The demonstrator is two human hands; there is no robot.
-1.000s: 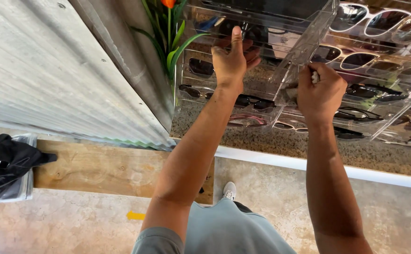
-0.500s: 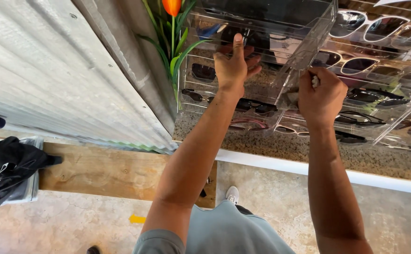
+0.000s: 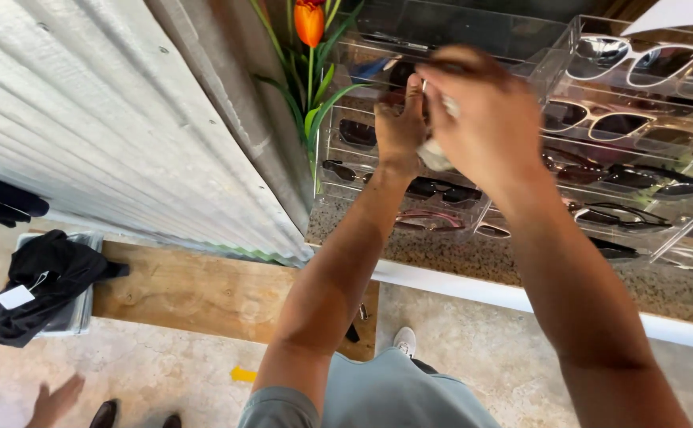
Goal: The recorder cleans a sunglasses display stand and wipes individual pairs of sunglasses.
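Observation:
My left hand reaches up to the front of a clear tiered display case full of sunglasses, thumb up and fingers curled on a tier's edge. Close against it, my right hand pinches a small pale cloth-like scrap. This hand is blurred and hides the middle of the case. The case stands on a speckled stone counter.
An orange tulip with green leaves stands left of the case, beside a corrugated metal wall. Below is a wooden bench with a black tagged garment at its end. Another person's hand and shoes show at bottom left.
My right hand has swung left across the case and now meets my left hand. The view has shifted, and another person's hand has come into view at bottom left.

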